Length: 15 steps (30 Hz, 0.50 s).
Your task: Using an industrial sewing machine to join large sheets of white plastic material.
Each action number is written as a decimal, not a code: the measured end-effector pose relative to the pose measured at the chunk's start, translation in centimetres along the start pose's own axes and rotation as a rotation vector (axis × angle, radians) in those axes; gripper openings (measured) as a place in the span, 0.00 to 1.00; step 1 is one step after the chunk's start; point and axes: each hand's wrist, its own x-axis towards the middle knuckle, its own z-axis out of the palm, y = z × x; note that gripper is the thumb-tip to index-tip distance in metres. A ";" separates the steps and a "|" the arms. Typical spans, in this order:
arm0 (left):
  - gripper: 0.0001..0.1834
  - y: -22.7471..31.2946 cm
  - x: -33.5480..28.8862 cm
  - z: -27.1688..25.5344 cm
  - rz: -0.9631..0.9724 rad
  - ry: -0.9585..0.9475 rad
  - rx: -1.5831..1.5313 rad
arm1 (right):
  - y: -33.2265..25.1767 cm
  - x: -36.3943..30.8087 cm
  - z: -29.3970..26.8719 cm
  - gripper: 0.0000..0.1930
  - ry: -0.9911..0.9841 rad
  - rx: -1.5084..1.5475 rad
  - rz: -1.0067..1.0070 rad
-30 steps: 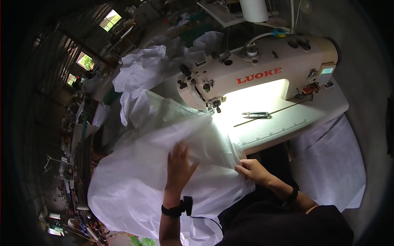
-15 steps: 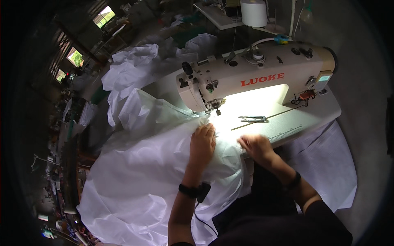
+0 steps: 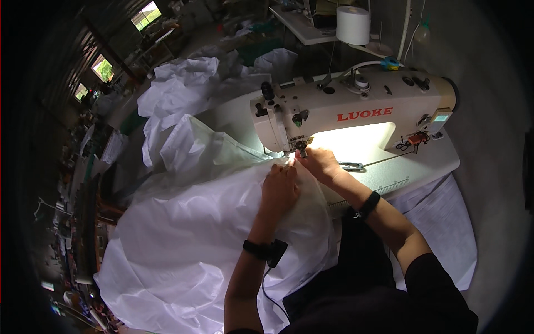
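"Your left hand (image 3: 280, 188) lies on the white fabric (image 3: 167, 239), fingers loosely curled."

"And your right hand (image 3: 321, 162)?"

"Fingers drawn together, just beside the sewing machine (image 3: 356, 94) head's lower end. Whether either grips anything, I cannot tell."

"Where's your fabric?"

"Spread in folds before you, reaching up under that head."

Can count two hands (image 3: 281, 190) (image 3: 322, 163), two wristbands (image 3: 257, 249) (image 3: 369, 204), one sewing machine (image 3: 328, 103). Also can count one thread cone (image 3: 352, 25), three windows (image 3: 146, 16) (image 3: 103, 68) (image 3: 81, 92).
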 end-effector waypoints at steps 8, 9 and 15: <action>0.15 -0.3 -0.2 1.7 -0.020 0.227 -0.033 | 1.0 -3.2 1.2 0.05 0.166 0.045 -0.234; 0.15 -0.5 -0.3 1.6 -0.024 0.230 -0.031 | 1.0 -3.9 0.6 0.08 0.226 0.103 -0.174; 0.14 -0.2 -0.5 1.7 -0.032 0.281 -0.053 | 0.0 -5.2 0.7 0.13 0.035 0.182 0.023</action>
